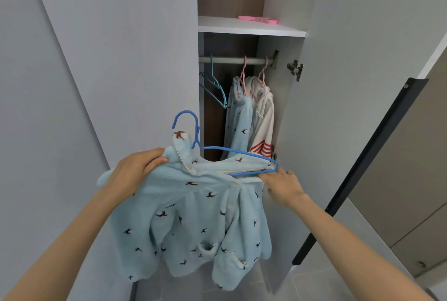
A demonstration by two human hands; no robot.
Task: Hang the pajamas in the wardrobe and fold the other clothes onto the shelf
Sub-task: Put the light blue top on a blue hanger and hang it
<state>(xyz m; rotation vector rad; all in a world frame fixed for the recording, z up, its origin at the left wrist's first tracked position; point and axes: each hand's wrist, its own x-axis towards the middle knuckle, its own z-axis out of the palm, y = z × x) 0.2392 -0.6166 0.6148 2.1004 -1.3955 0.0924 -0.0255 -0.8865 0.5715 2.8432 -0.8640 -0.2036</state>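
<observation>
A light blue fleece pajama top with small dark bird prints hangs in front of me, partly on a blue hanger. My left hand grips its left shoulder by the collar. My right hand holds the right shoulder at the hanger's right end. The wardrobe rail carries matching blue pajama bottoms and a white garment with red stripes, each on a pink hanger, plus an empty blue hanger.
A white shelf above the rail holds a pink object. The wardrobe door stands open on the right; a closed panel is on the left. A dark-edged door is further right.
</observation>
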